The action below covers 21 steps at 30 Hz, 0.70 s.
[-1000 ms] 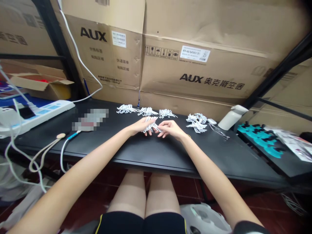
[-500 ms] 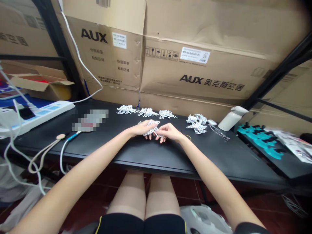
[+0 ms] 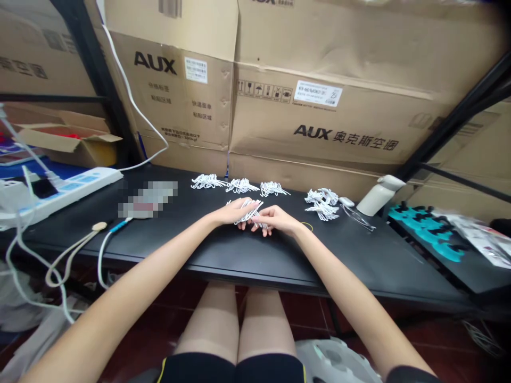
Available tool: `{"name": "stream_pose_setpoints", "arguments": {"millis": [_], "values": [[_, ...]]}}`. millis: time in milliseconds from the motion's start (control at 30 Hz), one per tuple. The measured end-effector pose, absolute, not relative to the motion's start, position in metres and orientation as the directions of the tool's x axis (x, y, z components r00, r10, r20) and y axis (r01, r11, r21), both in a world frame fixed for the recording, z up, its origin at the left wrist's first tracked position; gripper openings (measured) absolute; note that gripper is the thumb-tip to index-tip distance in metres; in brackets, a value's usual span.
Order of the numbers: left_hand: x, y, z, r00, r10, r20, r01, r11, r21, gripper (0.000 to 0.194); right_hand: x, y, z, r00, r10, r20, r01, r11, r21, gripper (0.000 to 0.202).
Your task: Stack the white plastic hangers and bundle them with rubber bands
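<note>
Above the black table, my left hand is closed round a bundle of white wire hooks. My right hand pinches at the right end of the same bundle, thumb and fingers on the hooks. How many hooks each hand grips is hidden by the fingers. Behind my hands lie three piles of similar white hooks, a left pile, a middle pile and a right pile. More hooks lie heaped to the right.
A pale bottle, glasses and a small white case are at the right. A yellow rubber band lies near my right wrist. At the left are a power strip and a cable. Large cartons stand behind.
The fingers of my right hand have shifted slightly on the right end of the bundle. My left hand keeps its grip in nearly the same place.
</note>
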<state>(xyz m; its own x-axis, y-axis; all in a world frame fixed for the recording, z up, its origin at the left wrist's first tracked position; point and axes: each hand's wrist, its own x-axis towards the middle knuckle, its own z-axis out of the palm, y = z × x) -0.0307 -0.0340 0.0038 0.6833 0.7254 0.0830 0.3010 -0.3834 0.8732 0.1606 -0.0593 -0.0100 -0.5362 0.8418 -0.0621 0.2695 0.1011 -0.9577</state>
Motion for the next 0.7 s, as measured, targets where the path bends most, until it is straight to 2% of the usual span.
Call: {"name": "stream_pose_setpoints", "arguments": {"millis": [233, 400, 533, 700], "values": [[-0.0293, -0.0328, 0.0022, 0.687, 0.725, 0.056, 0.332, -0.381, 0.863, 0.052, 0.1601, -0.0572, -0.0126, -0.53, 0.848, -0.021, 0.282, 0.153, -0.947, 0.039], [-0.033, -0.0279, 0.0003, 0.675, 0.72, 0.159, 0.359, -0.51, 0.782, 0.045, 0.1603, -0.0577, -0.0119, -0.561, 0.827, 0.015, 0.3, 0.22, -0.928, 0.039], [-0.0362, -0.0249, -0.0007, 0.69, 0.714, 0.121, 0.417, -0.529, 0.739, 0.043, 0.1559, -0.0611, -0.0114, -0.635, 0.772, 0.044, 0.303, 0.301, -0.904, 0.04], [-0.0347, -0.0289, 0.0029, 0.706, 0.707, 0.041, 0.388, -0.435, 0.812, 0.042, 0.1522, -0.062, -0.0127, -0.677, 0.732, 0.077, 0.272, 0.346, -0.898, 0.041]]}}
